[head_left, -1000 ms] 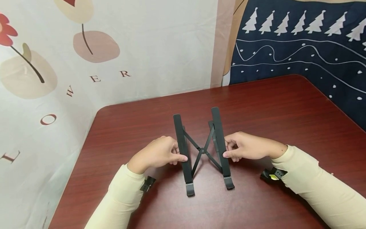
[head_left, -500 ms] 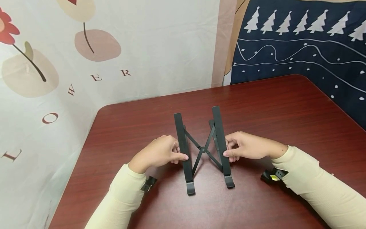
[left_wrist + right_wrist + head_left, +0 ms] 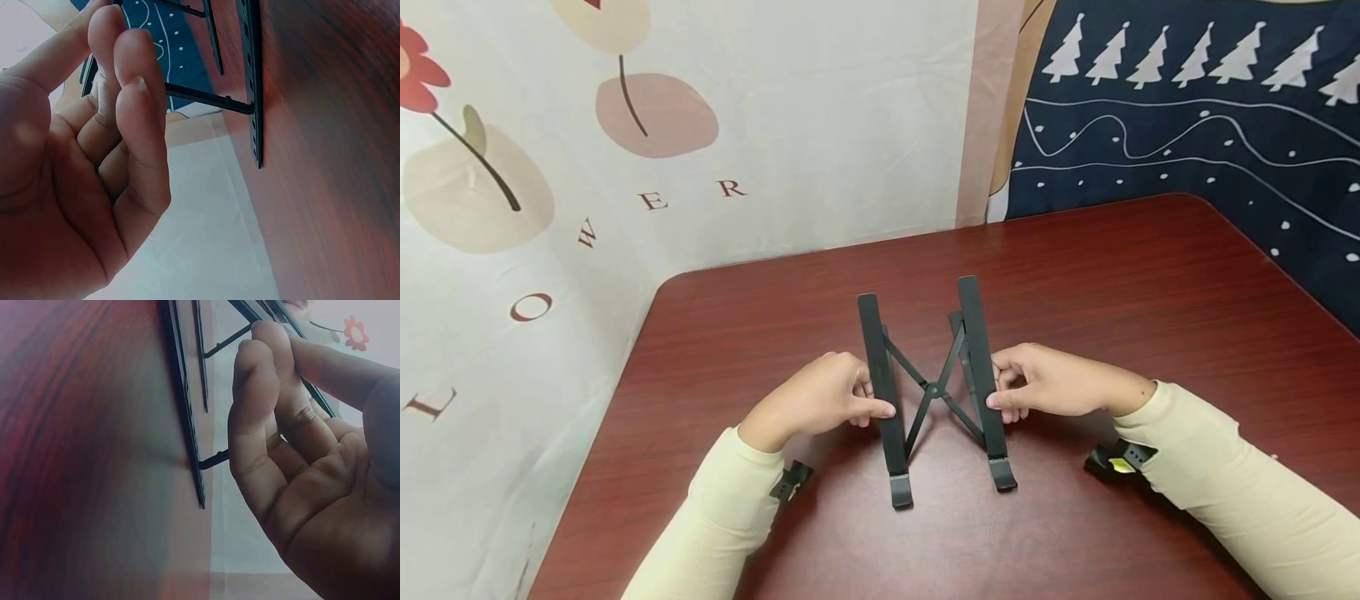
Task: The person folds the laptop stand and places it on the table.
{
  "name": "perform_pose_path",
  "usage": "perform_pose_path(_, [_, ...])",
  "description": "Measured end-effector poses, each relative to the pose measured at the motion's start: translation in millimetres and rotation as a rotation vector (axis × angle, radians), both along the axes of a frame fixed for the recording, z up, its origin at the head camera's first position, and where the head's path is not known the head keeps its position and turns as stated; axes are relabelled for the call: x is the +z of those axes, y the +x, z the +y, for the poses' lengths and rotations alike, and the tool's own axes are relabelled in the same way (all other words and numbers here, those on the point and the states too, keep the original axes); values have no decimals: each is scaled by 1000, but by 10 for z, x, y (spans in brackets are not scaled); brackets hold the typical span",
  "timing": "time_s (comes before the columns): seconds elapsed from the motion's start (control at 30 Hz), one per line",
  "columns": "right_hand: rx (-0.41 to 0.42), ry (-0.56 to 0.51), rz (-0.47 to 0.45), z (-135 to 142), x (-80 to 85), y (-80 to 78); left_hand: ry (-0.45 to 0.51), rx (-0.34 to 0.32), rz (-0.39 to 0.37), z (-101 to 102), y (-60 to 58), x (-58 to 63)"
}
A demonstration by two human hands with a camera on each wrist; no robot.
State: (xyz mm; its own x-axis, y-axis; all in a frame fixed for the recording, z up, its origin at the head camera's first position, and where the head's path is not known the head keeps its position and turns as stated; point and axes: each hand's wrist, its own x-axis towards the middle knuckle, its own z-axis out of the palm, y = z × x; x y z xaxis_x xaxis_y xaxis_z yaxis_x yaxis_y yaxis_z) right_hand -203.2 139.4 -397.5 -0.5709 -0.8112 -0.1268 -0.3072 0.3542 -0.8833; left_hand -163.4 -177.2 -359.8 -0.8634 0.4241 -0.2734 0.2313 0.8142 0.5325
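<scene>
Head view: left hand [image 3: 831,396] pinches the black folding stand [image 3: 934,390] at its 9 o'clock bar, right hand [image 3: 1048,382] at its 3 o'clock bar; it rests on the table [image 3: 1150,317]. Unequal pushing would probably skew its crossed struts [image 3: 907,360] or tip it. Against one second earlier, grips and stance match; only the framing has drifted slightly.

1. On the white cloth [image 3: 827,133], you read "L" [image 3: 430,405] and "O" [image 3: 531,307] left of the table [image 3: 760,317].
2. You see "W" [image 3: 587,234] and "E" [image 3: 652,201] near the table's far left corner.
3. You find "R" [image 3: 732,188] above its far edge.
</scene>
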Motion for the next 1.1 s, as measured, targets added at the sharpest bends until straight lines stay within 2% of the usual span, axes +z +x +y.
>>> perform_pose_path(1.1, [-13,-23,-9,-28,-16,2,24,18,-13,18,-24,-5])
